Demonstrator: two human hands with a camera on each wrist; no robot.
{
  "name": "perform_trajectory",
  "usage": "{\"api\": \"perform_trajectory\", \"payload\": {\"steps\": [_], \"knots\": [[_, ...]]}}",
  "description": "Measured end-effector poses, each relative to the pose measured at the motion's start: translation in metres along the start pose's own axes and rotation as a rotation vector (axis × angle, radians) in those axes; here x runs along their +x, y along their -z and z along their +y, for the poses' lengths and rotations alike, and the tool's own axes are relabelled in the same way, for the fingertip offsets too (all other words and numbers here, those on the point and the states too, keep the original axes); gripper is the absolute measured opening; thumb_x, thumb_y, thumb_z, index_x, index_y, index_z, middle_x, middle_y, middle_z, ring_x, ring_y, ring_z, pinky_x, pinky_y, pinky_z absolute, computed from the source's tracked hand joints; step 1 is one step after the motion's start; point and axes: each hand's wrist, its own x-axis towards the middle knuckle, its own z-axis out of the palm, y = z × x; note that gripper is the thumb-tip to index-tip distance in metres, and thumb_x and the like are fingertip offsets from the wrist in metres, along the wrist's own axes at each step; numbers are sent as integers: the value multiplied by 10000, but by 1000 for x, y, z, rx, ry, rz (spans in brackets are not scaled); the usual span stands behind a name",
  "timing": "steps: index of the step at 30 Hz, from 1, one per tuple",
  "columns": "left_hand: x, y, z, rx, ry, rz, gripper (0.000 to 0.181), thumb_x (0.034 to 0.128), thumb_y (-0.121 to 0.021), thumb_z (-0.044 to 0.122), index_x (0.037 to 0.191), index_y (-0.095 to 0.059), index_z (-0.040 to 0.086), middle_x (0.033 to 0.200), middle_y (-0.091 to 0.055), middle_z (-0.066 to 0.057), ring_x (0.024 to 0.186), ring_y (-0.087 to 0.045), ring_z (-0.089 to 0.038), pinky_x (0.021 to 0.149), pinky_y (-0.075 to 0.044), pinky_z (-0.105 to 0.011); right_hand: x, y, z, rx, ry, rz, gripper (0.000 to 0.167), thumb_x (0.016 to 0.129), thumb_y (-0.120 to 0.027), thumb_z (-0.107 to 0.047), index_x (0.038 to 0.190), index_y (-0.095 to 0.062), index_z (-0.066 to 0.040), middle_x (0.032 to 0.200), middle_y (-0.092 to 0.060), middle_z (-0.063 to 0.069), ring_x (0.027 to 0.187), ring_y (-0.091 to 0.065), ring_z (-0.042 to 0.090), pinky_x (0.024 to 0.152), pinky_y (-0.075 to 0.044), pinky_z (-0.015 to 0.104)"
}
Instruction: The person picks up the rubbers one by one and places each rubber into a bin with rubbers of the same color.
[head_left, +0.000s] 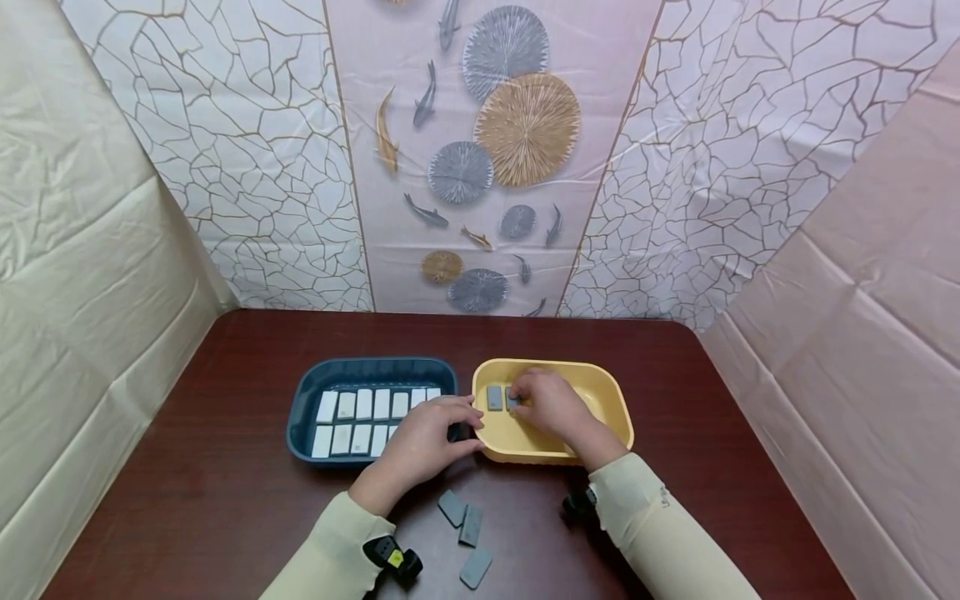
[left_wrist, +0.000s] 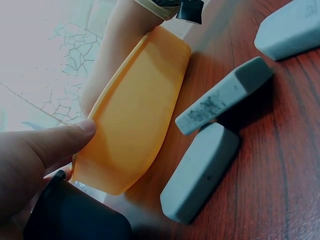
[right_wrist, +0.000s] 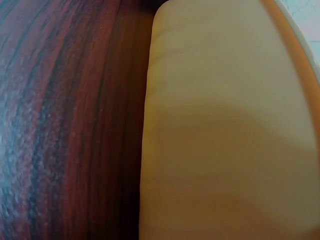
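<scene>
In the head view, my right hand (head_left: 553, 408) reaches into the yellow tray (head_left: 609, 408) and pinches a small grey rectangular tile (head_left: 512, 400), partly hidden by the fingers. Left of it, another grey tile (head_left: 494, 397) lies on the tray floor. My left hand (head_left: 427, 437) holds the tray's left end, its thumb on the front corner; the left wrist view shows that thumb (left_wrist: 65, 137) against the rim. The right wrist view has only the tray's outer wall (right_wrist: 215, 120) and tabletop, with the fingers out of sight.
A dark blue tray (head_left: 297, 417) stands on the left, with white-topped tiles (head_left: 363, 404) in two rows, some behind my left hand. Three grey tiles lie on the brown table (head_left: 187, 500) in front, one tile (head_left: 476, 568) nearer me than the other two. Cloth walls enclose the table.
</scene>
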Motion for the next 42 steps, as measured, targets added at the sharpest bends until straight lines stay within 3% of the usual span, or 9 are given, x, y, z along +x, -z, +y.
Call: {"api": "perform_trajectory", "payload": {"steps": [12,17,24,30,35,42], "knots": [[1,0,1,-6,-5,5,269,955,-895,331,1176,-850,185,1342,-753,69,1393,-619,-209,1135,-534,-486,-4,4,-1,-35,8,-21,162,898,-904,-155,992,-787,-94,1025,-758,38,952,-702,238,898,-600,449],[2,0,1,-7,-7,3,266,955,-894,332,1175,-850,190,1341,-755,66,1393,-619,-213,1137,-532,-494,-11,9,-6,-26,6,7,155,927,-885,-175,1030,-802,-95,1057,-775,44,996,-720,248,917,-603,464],[4,-1,0,4,-5,-6,266,958,-890,340,1178,-849,196,1340,-758,65,1386,-625,-216,1135,-532,-507,-39,27,-38,8,7,108,125,966,-865,-205,1060,-815,-141,1107,-753,9,1043,-721,238,924,-617,481],[3,-1,0,13,-5,2,258,951,-899,320,1175,-853,202,1332,-762,72,1391,-623,-205,1142,-527,-507,-72,33,-70,32,110,179,134,930,-901,-199,1020,-806,-170,973,-737,-59,845,-705,124,759,-619,341],[4,-2,0,9,0,-4,269,955,-896,300,1192,-851,182,1336,-761,70,1403,-614,-207,1151,-516,-521,-101,19,-92,96,156,81,156,927,-907,-234,1013,-792,-173,929,-712,-96,808,-659,34,733,-593,267],[2,-1,2,10,34,-6,271,957,-892,329,1195,-846,209,1355,-753,64,1411,-607,-212,1152,-517,-522,-119,-5,-113,149,70,-125,319,945,-890,-402,1134,-760,-180,1051,-689,-80,876,-626,18,784,-583,271]]}}
